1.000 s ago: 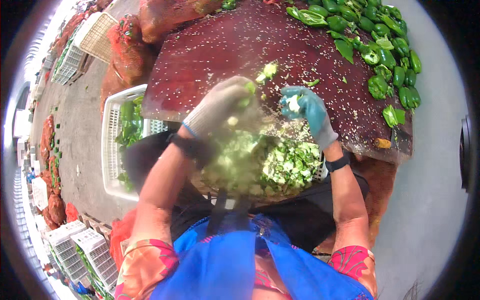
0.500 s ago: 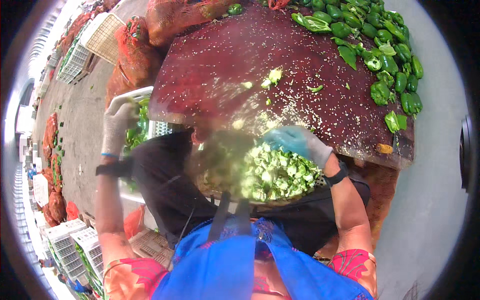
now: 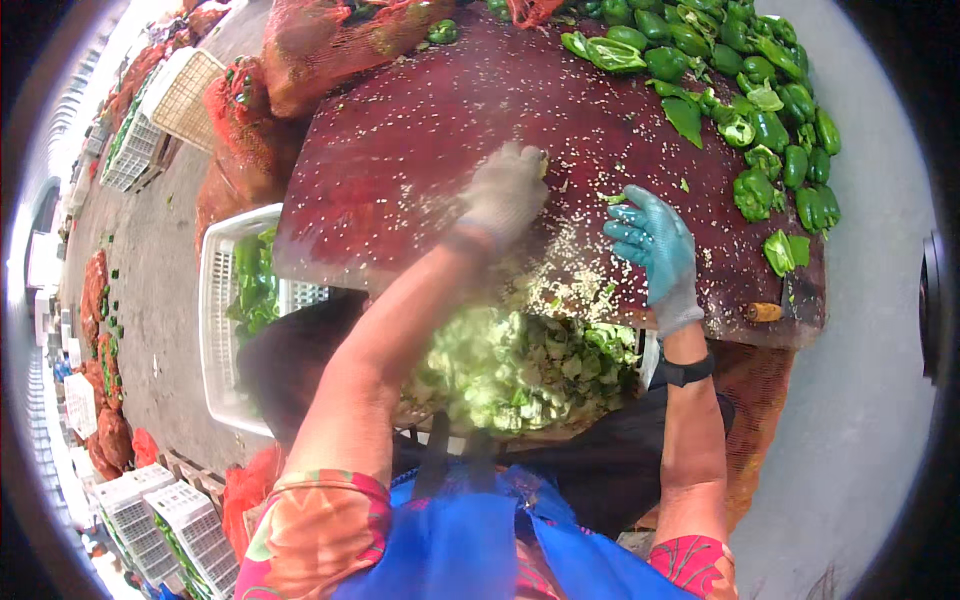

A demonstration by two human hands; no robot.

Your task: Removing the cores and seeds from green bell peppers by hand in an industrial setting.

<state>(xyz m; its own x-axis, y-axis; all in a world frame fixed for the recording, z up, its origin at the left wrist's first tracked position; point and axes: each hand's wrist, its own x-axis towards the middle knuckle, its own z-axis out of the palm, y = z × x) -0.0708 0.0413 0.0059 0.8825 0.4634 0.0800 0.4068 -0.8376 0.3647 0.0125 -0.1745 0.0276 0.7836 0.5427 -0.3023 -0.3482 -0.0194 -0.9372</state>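
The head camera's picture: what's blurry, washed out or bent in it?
In the head view, the left hand is blurred and haze veils part of the pale green pieces; the right hand and green peppers look sharper. Toward the head view's left rim, the picture burns out to white and the white crates slant; its corners go black.

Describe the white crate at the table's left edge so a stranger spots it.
Find the dark red table strewn with pale seeds. At its near left corner is the white crate, green peppers inside. Unlike the white crates farther left, it sits right beside the table.
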